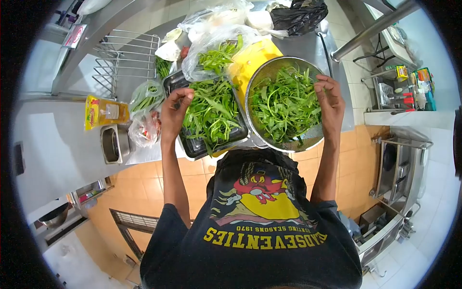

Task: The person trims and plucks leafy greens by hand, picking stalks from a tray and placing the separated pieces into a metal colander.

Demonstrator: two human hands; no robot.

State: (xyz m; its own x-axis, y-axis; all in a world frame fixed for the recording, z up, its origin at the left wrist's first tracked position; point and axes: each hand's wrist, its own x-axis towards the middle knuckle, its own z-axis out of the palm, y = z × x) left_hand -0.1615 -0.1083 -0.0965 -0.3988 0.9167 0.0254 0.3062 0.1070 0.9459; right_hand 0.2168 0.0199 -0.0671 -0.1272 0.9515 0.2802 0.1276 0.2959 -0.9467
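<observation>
My left hand (175, 111) is at the left edge of a black tray (193, 150) heaped with leafy greens (211, 111). Its thumb and fingers are pinched together beside the leaves; what they hold, if anything, is too small to tell. On the other side, my right hand (331, 103) is over the right rim of a round metal colander (249, 103), its fingers bent in towards the thumb. Anything between those fingertips cannot be made out. More cut greens (284, 103) fill the colander, which stands right beside the tray.
Behind the tray lie a clear plastic bag (192, 65) of greens and a yellow board (262, 50). A wire rack (126, 60), a yellow packet (107, 112), a steel container (112, 144) and small bags (144, 129) are on the left. A black bag (301, 18) lies at the back.
</observation>
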